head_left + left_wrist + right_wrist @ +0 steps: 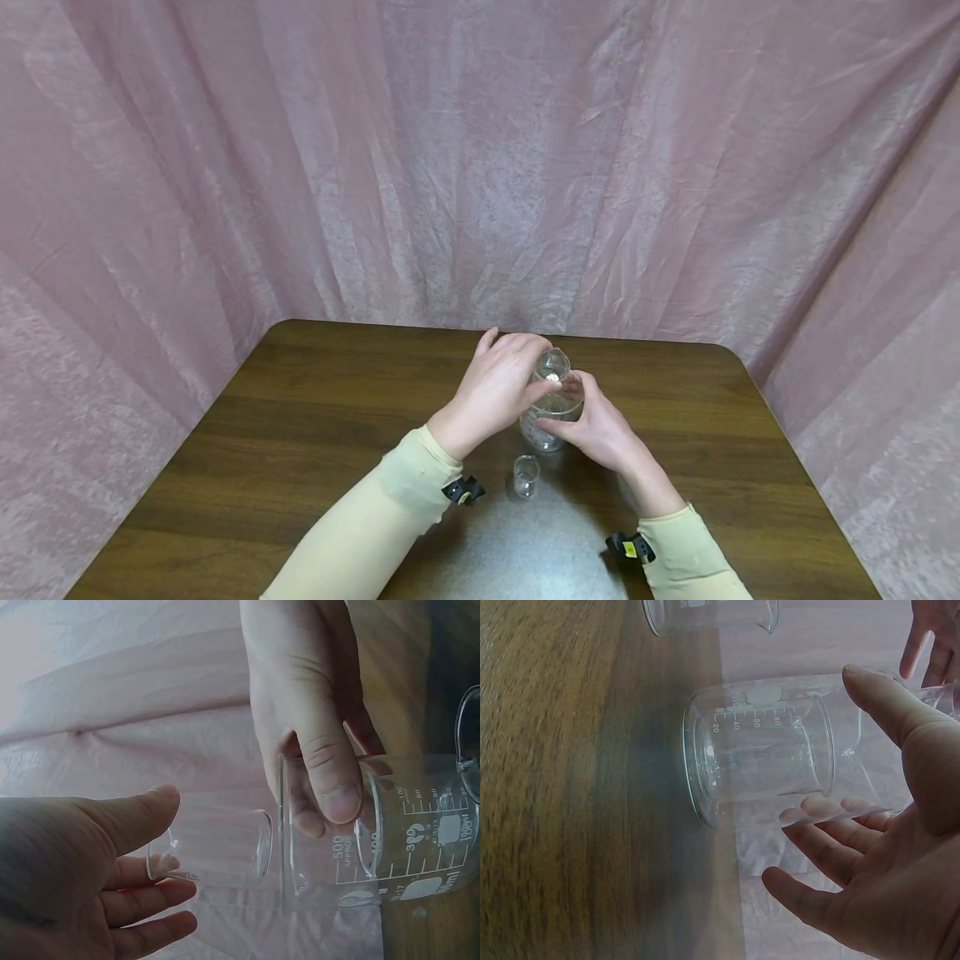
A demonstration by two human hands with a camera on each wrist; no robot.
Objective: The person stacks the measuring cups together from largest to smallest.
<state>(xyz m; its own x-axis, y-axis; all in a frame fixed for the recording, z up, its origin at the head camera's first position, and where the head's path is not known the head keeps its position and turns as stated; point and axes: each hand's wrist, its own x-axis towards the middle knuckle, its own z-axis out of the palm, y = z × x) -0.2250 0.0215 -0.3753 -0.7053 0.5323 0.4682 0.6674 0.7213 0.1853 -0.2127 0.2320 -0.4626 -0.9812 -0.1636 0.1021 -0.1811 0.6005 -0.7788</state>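
My left hand pinches a small clear glass beaker between thumb and fingers, over the mouth of a large glass beaker. White print and a scale up to 500 mark the large one. Nested inside it, a medium beaker with a scale of 20 to 80 shows through the glass. My right hand grips the large beaker from the right near its rim, thumb on the near side. In the left wrist view, the bottom edge of the held beaker's glass lies close to the large rim.
Another small beaker stands on the brown wooden table, just nearer than the large one. Pink velvet curtain hangs behind the table and along both sides. Black straps with small cameras sit on both wrists.
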